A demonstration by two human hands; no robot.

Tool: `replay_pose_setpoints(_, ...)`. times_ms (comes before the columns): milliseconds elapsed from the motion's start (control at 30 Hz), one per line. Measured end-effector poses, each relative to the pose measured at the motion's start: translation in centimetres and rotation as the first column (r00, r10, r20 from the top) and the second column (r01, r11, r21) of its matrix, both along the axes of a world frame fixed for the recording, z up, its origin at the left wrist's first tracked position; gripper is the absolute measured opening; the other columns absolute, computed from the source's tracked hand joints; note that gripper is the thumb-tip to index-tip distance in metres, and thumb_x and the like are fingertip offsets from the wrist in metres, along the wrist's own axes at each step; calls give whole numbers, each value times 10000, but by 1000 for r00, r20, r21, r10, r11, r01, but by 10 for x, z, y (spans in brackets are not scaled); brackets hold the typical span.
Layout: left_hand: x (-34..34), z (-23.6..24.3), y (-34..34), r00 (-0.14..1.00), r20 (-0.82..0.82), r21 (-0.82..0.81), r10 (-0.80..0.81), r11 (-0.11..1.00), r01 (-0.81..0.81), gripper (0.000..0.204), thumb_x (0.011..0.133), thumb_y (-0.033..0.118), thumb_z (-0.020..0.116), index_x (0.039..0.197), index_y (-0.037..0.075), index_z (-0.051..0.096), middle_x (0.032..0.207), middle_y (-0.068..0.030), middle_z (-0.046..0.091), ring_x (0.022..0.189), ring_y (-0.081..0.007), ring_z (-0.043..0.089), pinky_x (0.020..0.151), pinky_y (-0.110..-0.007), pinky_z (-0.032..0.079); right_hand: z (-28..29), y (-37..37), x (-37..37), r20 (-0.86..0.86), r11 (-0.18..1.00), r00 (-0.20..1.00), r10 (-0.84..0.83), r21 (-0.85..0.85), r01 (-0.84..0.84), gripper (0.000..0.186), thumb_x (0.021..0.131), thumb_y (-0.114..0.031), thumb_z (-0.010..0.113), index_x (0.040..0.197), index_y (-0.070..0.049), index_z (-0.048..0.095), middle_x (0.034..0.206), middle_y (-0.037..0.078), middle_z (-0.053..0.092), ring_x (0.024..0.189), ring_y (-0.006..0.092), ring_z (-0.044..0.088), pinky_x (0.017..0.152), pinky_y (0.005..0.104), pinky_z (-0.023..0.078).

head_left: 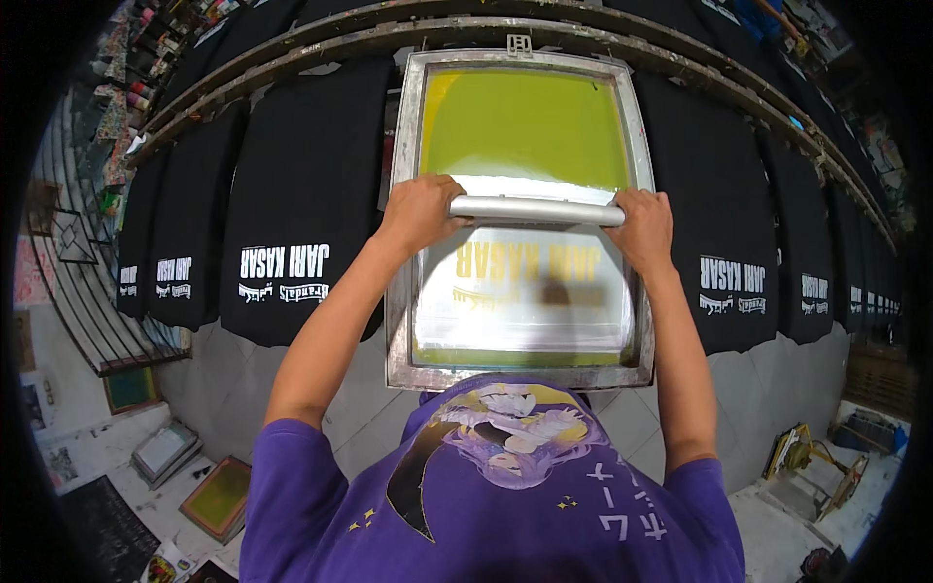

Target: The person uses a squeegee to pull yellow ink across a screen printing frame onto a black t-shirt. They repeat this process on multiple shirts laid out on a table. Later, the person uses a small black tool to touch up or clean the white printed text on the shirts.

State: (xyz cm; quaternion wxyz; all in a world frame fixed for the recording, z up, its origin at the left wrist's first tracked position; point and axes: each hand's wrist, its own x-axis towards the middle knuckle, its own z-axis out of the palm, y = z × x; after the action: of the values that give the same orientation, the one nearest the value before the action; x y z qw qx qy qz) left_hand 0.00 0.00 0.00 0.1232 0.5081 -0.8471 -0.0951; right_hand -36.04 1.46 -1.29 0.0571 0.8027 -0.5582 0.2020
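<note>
A silver-handled squeegee (537, 210) lies crosswise over a framed printing screen (403, 321). My left hand (421, 212) grips its left end, and my right hand (643, 225) is closed round the right end. Beyond the squeegee the mesh is yellow-green; a band of white ink (525, 330) covers the part nearer me, with yellowish lettering showing through. The screen's metal frame hides whatever lies beneath it. The squeegee's blade edge cannot be made out from above.
Black shirts (309, 194) with white prints lie in a row on both sides, such as one shirt (714, 214) at the right. A long rail (321, 39) curves behind the screen. Spare screens (219, 497) rest at the lower left. A wooden rack (816, 471) stands at the lower right.
</note>
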Motion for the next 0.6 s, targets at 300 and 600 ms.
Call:
replay_pose_setpoints(300,-1,-29,22,991,-78,-47,112,992,-116,315,716,224,855,1014,145,788,991,-67,755,926,-297,720,772,-425,583,-6,28,8,13,999,999,-52,1,52,193,628,-58,773,781,-79,658,810,72,652,835,278,629,769,409,432)
replay_pose_setpoints(600,2,-24,204,981,-163,-15,105,994,-109,544,564,82,879,1095,131,772,1079,-28,752,979,-249,715,772,-374,594,-15,204,1,33,992,999,-30,127,25,283,612,-38,756,862,-100,640,858,63,618,856,283,608,806,430,445)
